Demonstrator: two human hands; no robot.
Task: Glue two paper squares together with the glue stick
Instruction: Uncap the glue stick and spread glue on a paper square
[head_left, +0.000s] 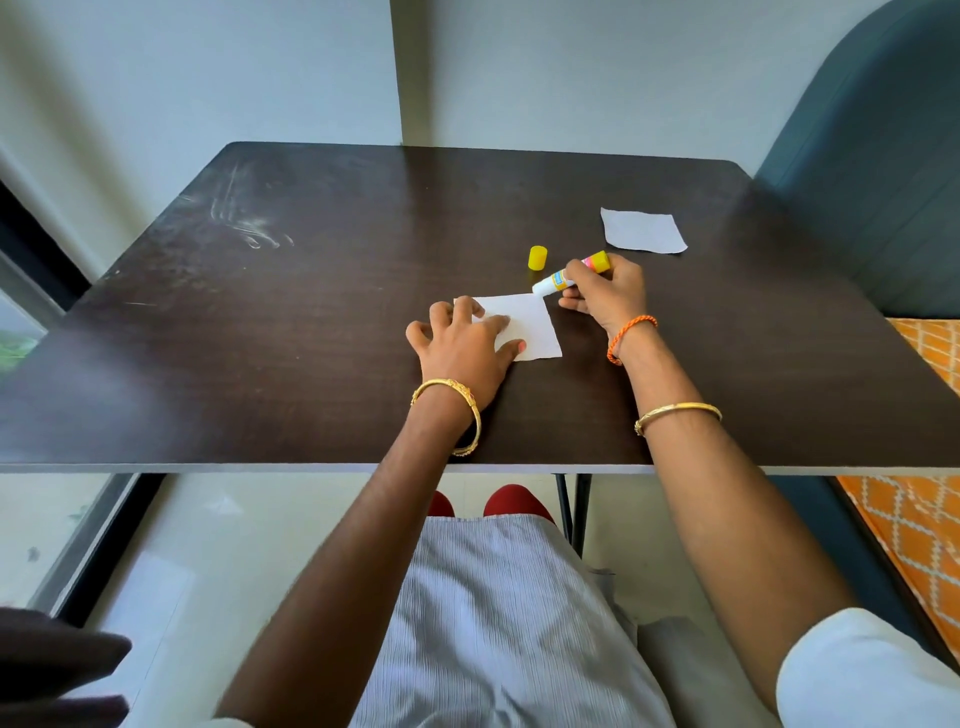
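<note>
Fingers of the left hand (464, 343) spread flat, pinning a paper square (530, 327) to the table (311, 291), while the right hand (605, 288) grips the uncapped glue stick (569, 274), its tip at the square's far corner. Gluing appears barely begun. Beyond that square stands the yellow cap (537, 258); farther right, well apart, the second square (643, 230) waits unjoined.

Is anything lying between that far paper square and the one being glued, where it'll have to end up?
Nothing blocks it outright. The far paper square would travel over bare table. The yellow cap stands just beside that path, and the right hand, holding the glue stick, sits above the near paper square.
</note>
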